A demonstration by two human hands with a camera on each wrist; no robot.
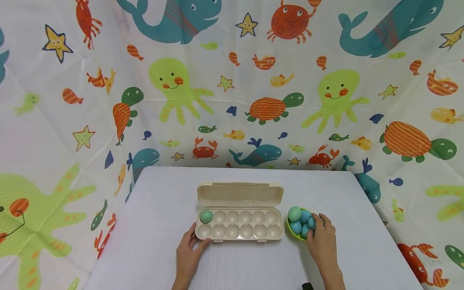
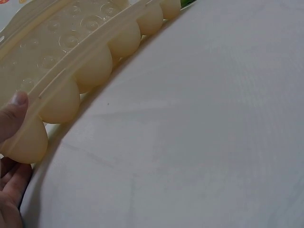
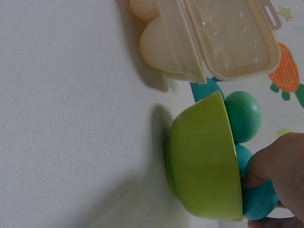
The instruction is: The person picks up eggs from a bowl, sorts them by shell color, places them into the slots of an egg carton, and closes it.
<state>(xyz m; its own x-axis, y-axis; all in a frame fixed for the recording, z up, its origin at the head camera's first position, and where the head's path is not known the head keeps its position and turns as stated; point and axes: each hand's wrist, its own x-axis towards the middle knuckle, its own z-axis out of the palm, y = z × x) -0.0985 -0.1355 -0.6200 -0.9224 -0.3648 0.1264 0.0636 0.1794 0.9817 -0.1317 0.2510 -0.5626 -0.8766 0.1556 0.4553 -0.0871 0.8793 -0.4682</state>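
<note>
A cream plastic egg carton (image 1: 240, 194) lies with its lid raised. One green egg (image 1: 206, 217) sits in its back-left cup. My left hand (image 1: 190, 251) grips the carton's front-left corner, the thumb at the rim and the fingers against the underside in the left wrist view. Right of the carton stands a lime-green bowl (image 3: 204, 161) heaped with several blue eggs (image 1: 295, 227) and a green egg (image 3: 242, 117). My right hand (image 1: 322, 238) reaches over the bowl's right side and pinches a blue egg (image 3: 260, 202) there. Part of that egg is hidden by the fingers.
A white cloth covers the table (image 1: 166, 193). Behind and beside it hangs a curtain (image 1: 224, 133) printed with sea animals. A small black object (image 1: 307, 286) shows at the bottom edge, near the right forearm.
</note>
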